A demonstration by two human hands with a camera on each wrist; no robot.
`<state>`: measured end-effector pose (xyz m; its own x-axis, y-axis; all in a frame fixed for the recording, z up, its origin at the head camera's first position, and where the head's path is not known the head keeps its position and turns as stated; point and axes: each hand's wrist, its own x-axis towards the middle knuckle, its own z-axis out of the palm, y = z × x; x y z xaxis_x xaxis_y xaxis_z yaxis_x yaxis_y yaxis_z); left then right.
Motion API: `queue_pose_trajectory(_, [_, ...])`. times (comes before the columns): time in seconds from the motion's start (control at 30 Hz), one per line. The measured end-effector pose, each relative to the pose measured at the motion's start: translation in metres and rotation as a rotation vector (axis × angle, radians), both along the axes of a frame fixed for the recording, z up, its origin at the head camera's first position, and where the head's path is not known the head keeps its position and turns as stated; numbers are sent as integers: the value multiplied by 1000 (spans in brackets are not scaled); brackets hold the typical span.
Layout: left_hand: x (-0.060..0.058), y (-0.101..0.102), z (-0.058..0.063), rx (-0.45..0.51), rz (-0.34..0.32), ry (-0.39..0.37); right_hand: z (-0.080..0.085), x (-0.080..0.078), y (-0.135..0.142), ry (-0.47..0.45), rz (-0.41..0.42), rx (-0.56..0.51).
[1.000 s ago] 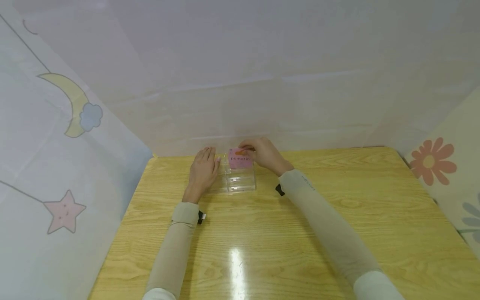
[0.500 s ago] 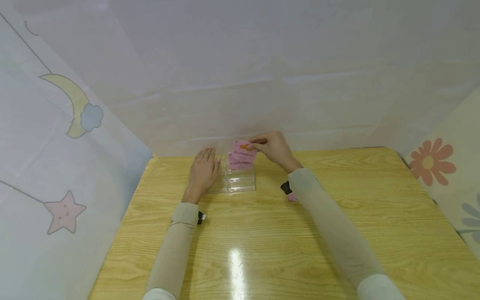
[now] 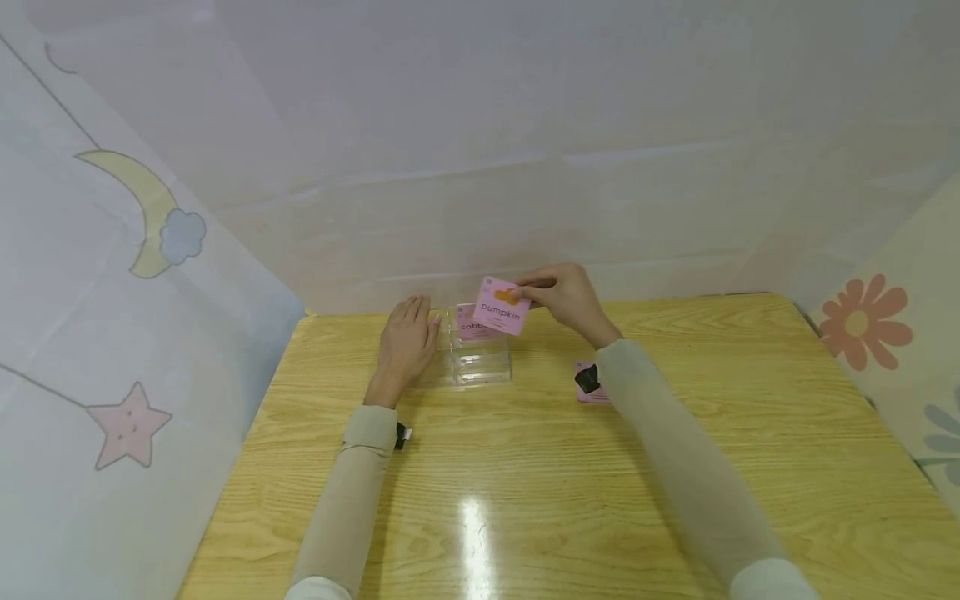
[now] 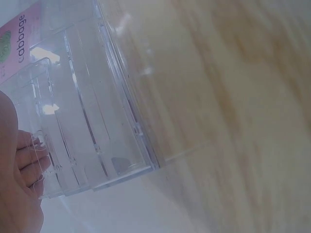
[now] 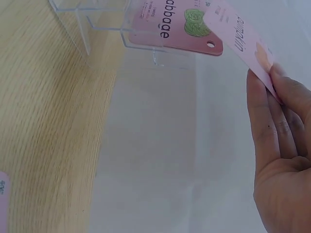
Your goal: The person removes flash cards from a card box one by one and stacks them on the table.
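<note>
A pink pumpkin card (image 3: 501, 307) is pinched by its upper right corner between the thumb and fingers of my right hand (image 3: 572, 302). It hangs just above and in front of a pink cabbage card (image 3: 468, 322), which stands in the back of a clear stepped plastic holder (image 3: 482, 367). The right wrist view shows the cabbage card (image 5: 180, 24) leaning in the holder, with the pumpkin card (image 5: 240, 39) apart from the table. My left hand (image 3: 407, 337) rests against the holder's left side, fingers straight and together; its fingers (image 4: 34, 165) show behind the clear plastic.
Another pink card or stack of cards (image 3: 592, 397) lies on the wooden table (image 3: 525, 467), partly hidden by the right wrist's black camera strap. A pale wall sheet (image 3: 480, 208) rises close behind the holder.
My right hand has lifted the pumpkin card up and to the right, off the cabbage card, uncovering it. The pink card by the right wrist has come into view. The left hand stays put.
</note>
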<state>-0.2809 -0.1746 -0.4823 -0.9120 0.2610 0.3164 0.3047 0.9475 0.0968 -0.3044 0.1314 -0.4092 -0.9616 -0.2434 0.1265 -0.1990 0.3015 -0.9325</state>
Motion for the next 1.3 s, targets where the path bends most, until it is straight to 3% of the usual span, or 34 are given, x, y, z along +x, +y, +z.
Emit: queue_pose_trajectory(1.3, [0,0,2,-4,0,-15,-37,17,93,-125,58,104])
